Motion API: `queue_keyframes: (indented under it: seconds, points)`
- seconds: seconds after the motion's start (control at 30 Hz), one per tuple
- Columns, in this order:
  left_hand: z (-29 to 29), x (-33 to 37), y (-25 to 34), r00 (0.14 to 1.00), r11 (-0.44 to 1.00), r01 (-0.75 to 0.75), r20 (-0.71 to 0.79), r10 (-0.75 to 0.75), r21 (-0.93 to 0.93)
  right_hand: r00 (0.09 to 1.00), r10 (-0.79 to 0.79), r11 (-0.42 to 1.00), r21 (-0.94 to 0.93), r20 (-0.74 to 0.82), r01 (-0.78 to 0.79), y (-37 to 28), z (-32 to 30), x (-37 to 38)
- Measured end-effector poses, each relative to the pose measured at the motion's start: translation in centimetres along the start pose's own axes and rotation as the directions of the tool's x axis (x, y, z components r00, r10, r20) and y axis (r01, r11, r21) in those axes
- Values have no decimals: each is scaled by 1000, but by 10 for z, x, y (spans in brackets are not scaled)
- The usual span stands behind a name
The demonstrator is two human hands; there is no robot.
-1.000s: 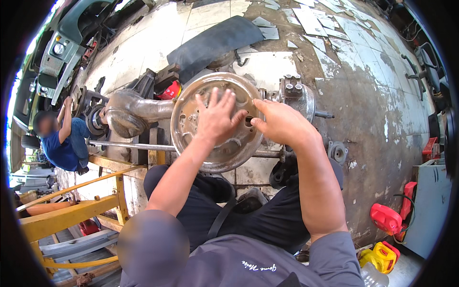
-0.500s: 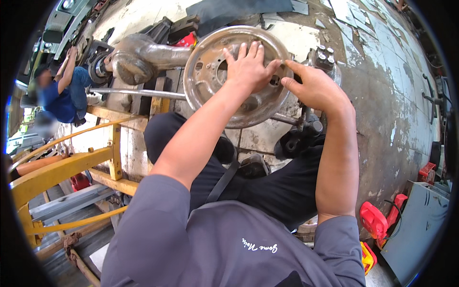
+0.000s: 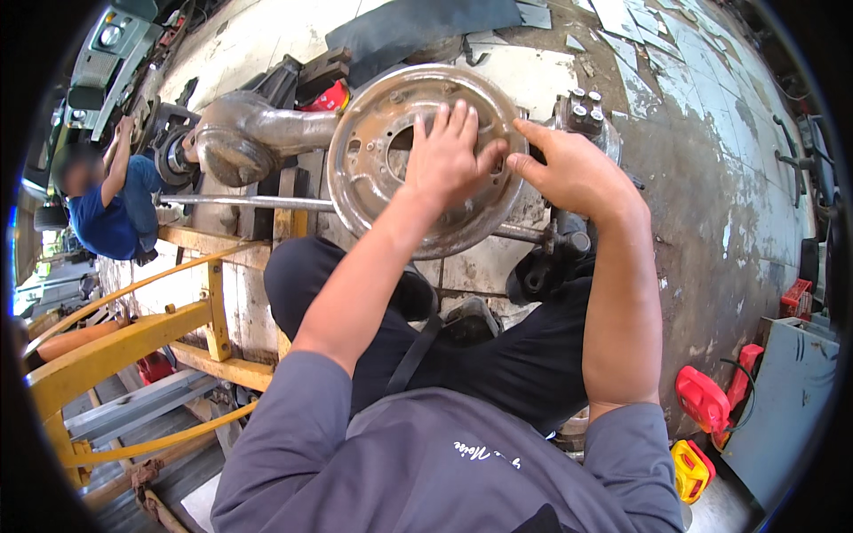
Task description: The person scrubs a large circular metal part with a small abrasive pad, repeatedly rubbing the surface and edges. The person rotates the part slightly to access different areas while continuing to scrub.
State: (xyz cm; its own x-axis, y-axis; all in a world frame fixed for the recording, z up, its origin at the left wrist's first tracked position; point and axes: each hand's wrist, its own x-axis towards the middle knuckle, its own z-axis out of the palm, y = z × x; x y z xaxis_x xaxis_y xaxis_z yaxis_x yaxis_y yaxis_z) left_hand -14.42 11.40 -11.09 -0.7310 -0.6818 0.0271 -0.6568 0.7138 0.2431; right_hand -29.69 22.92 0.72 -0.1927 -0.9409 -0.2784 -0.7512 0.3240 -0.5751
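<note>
A round, rusty brown brake drum with a central hole and smaller holes stands in front of me, tilted so its face shows. My left hand lies over that face, right of the central hole, fingers spread. At the drum's right edge, my right hand has its index finger and thumb on the rim; its other fingers are hidden. Behind the drum, the axle housing runs off to the left. A metal rod extends left below it. Several bolts top a metal block beyond my right hand.
Yellow frame bars fill the lower left. A person in a blue shirt crouches at the far left. A grey metal cabinet and a red container stand at the lower right. A dark sheet lies beyond the axle.
The whole view has shifted slightly. My left hand sits a little lower on the drum, its fingers still spread. My right hand remains at the rim.
</note>
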Motion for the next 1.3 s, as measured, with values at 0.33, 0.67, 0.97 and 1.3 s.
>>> queue_keyframes:
  seconds: [0.33,0.67,0.97,1.3]
  points:
    - [0,-2,14,999,1000,29,-13,-29,10,990,-114,993,-29,-85,112,9,15,1]
    - [-4,4,13,1000,999,16,19,-17,37,997,-2,1000,-16,71,3,-5,1,0]
    - [-8,16,6,997,997,42,68,-46,61,997,-54,999,-3,62,54,-5,8,-1]
    - [-9,11,7,998,998,48,43,-49,27,997,23,999,-32,72,-21,-7,0,-4]
